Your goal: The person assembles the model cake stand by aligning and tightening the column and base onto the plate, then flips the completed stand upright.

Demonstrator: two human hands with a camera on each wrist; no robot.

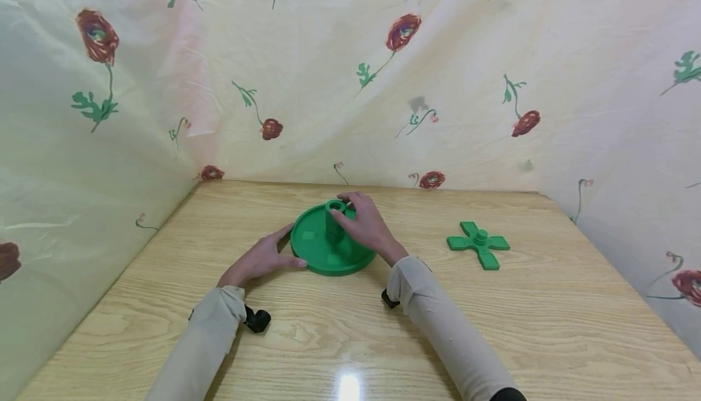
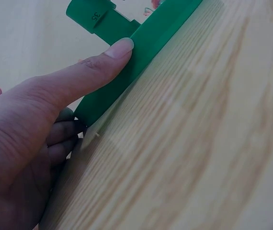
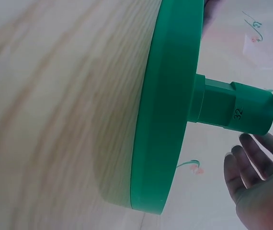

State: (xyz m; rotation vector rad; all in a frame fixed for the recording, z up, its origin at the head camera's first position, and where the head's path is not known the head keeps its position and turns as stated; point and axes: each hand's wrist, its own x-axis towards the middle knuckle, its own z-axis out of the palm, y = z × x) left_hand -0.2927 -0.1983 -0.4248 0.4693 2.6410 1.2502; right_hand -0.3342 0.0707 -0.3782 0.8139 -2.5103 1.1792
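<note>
A round green dish with a raised rim [image 1: 312, 254] lies on the wooden table. From its middle rises an upright green hollow post [image 1: 334, 224], marked 32 on one side in the right wrist view and 35 on another in the left wrist view. My left hand [image 1: 265, 260] holds the dish's left edge, thumb [image 2: 119, 50] against the outer rim and fingers round the far side. At the top of the post is my right hand [image 1: 367, 221], its thumb and loosely bent fingers [image 3: 244, 165] on either side, with gaps showing between them and the post.
A green four-armed cross with a round stub [image 1: 480, 240] lies to the right on the wooden table [image 1: 328, 334]. Floral cloth [image 1: 328, 72] hangs behind the table and along both sides. Dark wrist devices [image 1: 257, 319] sit below the sleeves.
</note>
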